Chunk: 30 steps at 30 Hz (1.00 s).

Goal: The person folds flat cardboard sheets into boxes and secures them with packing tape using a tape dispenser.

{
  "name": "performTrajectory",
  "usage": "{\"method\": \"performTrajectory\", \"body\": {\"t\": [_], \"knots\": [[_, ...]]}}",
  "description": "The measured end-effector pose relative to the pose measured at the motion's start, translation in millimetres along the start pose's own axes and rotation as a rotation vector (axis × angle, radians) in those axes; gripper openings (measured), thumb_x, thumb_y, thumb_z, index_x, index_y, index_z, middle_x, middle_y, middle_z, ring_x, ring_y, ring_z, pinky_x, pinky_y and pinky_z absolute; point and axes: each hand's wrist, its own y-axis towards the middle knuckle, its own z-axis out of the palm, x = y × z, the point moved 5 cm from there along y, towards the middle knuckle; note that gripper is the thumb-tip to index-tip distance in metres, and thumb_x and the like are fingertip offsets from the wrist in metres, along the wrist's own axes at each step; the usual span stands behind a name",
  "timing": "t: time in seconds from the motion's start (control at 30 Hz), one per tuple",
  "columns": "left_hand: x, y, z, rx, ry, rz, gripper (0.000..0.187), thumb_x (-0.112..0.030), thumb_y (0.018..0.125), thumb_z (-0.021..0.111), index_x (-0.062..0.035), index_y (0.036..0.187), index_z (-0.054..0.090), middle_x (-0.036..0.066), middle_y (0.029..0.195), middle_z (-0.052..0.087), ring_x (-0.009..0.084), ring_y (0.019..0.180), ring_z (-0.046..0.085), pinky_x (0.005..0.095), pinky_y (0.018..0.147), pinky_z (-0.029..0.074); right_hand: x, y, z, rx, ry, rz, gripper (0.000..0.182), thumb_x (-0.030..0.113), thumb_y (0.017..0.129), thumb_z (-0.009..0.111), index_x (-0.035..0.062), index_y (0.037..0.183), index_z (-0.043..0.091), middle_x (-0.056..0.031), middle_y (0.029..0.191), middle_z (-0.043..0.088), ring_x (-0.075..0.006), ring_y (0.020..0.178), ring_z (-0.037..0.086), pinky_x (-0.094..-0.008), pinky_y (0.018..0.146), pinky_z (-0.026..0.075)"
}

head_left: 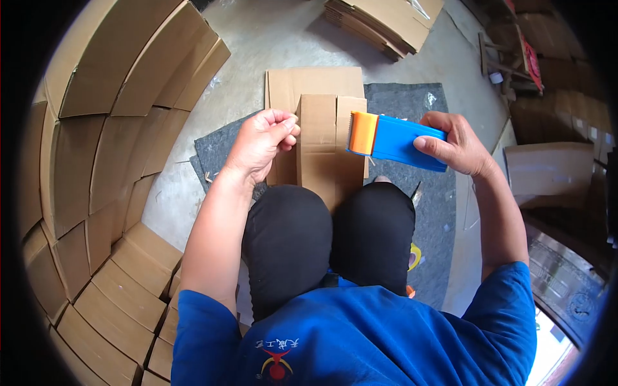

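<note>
My right hand point(456, 143) grips a blue tape dispenser point(402, 140) with an orange front, thumb on its near face. Its toothed edge points left, over the right side of a brown cardboard box point(320, 168). That box stands upright between my knees, its top flaps folded in with a gap between them. Left of the box, my left hand point(265, 143) is closed in a pinch, thumb against fingers; I cannot tell what is in it. Behind the box, a flat cardboard piece point(313, 80) lies on a dark grey mat point(418, 103).
Stacked cardboard boxes point(96, 154) rise along my left side. Flattened cartons point(386, 22) lie piled ahead on the concrete floor. A yellow tape roll point(414, 257) rests by my right knee. A wooden stool point(512, 61) stands at the far right.
</note>
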Motion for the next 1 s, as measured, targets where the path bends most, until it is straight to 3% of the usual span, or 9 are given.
{"method": "performTrajectory", "body": {"t": [0.33, 0.4, 0.57, 0.63, 0.67, 0.73, 0.83, 0.93, 1.0], "knots": [[36.4, 55.4, -41.2, -0.175, -0.008, -0.032, 0.019, -0.022, 0.087, 0.077, -0.0088, 0.094, 0.065, -0.001, 0.078, 0.064, 0.0046, 0.062, 0.054, 0.0206, 0.059, 0.043, -22.8, 45.7, -5.0, 0.021, -0.102, 0.082, 0.058, 0.057, 0.078, 0.069, -0.0005, 0.081, 0.066, -0.0062, 0.066, 0.058, -0.0131, 0.064, 0.057, -0.0307, 0.059, 0.048], [49.2, 61.3, -37.1, -0.174, -0.025, -0.022, 0.016, -0.021, 0.089, 0.074, -0.009, 0.093, 0.065, -0.002, 0.079, 0.063, 0.0051, 0.063, 0.054, 0.0212, 0.06, 0.043, -33.3, 50.2, -3.3, 0.054, -0.056, 0.125, 0.053, 0.053, 0.078, 0.07, 0.0003, 0.08, 0.062, -0.0008, 0.067, 0.05, -0.0103, 0.066, 0.049, -0.0295, 0.058, 0.041], [68.4, 64.9, -22.4, -0.262, -0.012, 0.098, 0.015, -0.019, 0.094, 0.068, -0.0048, 0.097, 0.065, -0.001, 0.081, 0.066, 0.0066, 0.07, 0.059, 0.0229, 0.061, 0.047, -55.5, 61.5, 0.7, 0.069, -0.066, 0.118, 0.056, 0.056, 0.077, 0.069, 0.0002, 0.077, 0.064, -0.0047, 0.065, 0.056, -0.012, 0.063, 0.056, -0.0294, 0.057, 0.046], [60.1, 61.9, -18.8, -0.361, 0.364, 0.299, 0.016, -0.016, 0.094, 0.066, -0.0015, 0.098, 0.062, 0.005, 0.082, 0.067, 0.0152, 0.075, 0.065, 0.0279, 0.065, 0.052, -57.9, 62.9, 1.7, 0.065, -0.047, 0.107, 0.056, 0.056, 0.078, 0.069, 0.0005, 0.076, 0.064, -0.0041, 0.064, 0.056, -0.0117, 0.063, 0.056, -0.0294, 0.057, 0.046], [51.4, 57.5, -12.1, -0.403, 0.71, 0.495, 0.019, -0.015, 0.096, 0.061, 0.0003, 0.107, 0.058, 0.016, 0.094, 0.068, 0.028, 0.085, 0.067, 0.0365, 0.076, 0.054, -58.7, 62.7, 2.2, 0.068, -0.026, 0.117, 0.055, 0.055, 0.078, 0.069, 0.0007, 0.076, 0.064, -0.0038, 0.064, 0.055, -0.0114, 0.063, 0.055, -0.0293, 0.057, 0.046], [55.4, 60.2, -9.8, -0.418, 0.868, 0.518, 0.027, -0.015, 0.097, 0.056, 0.0001, 0.119, 0.052, 0.025, 0.105, 0.065, 0.0375, 0.098, 0.065, 0.0444, 0.085, 0.052, -62.6, 61.4, 3.5, 0.067, -0.001, 0.133, 0.054, 0.055, 0.078, 0.07, 0.0008, 0.075, 0.063, -0.0034, 0.064, 0.055, -0.0111, 0.062, 0.055, -0.0292, 0.056, 0.045], [88.0, 70.7, -29.4, -0.414, 1.032, 0.098, 0.043, -0.016, 0.095, 0.057, 0.0009, 0.132, 0.043, 0.03, 0.13, 0.049, 0.0427, 0.121, 0.053, 0.0457, 0.099, 0.045, -68.3, 63.0, 1.6, 0.084, -0.024, 0.135, 0.053, 0.054, 0.078, 0.07, 0.0008, 0.077, 0.064, -0.0035, 0.064, 0.056, -0.0111, 0.063, 0.056, -0.029, 0.056, 0.045], [28.2, 66.1, -17.5, -0.537, 0.772, 0.475, 0.032, -0.009, 0.091, 0.059, -0.0021, 0.122, 0.056, 0.02, 0.123, 0.055, 0.0326, 0.104, 0.059, 0.0432, 0.094, 0.046, -72.4, 64.9, 3.4, 0.075, -0.003, 0.113, 0.052, 0.053, 0.079, 0.07, 0.0004, 0.079, 0.067, -0.0044, 0.065, 0.058, -0.0114, 0.063, 0.057, -0.0298, 0.056, 0.046], [-8.5, 70.6, 12.6, -0.395, 0.999, 0.858, 0.019, -0.014, 0.091, 0.061, -0.0043, 0.107, 0.065, 0.013, 0.109, 0.063, 0.03, 0.1, 0.059, 0.0421, 0.09, 0.047, -71.3, 64.3, 3.0, 0.081, 0.007, 0.123, 0.053, 0.053, 0.079, 0.07, 0.0002, 0.08, 0.067, -0.0045, 0.065, 0.058, -0.0115, 0.063, 0.057, -0.03, 0.056, 0.046]]}}
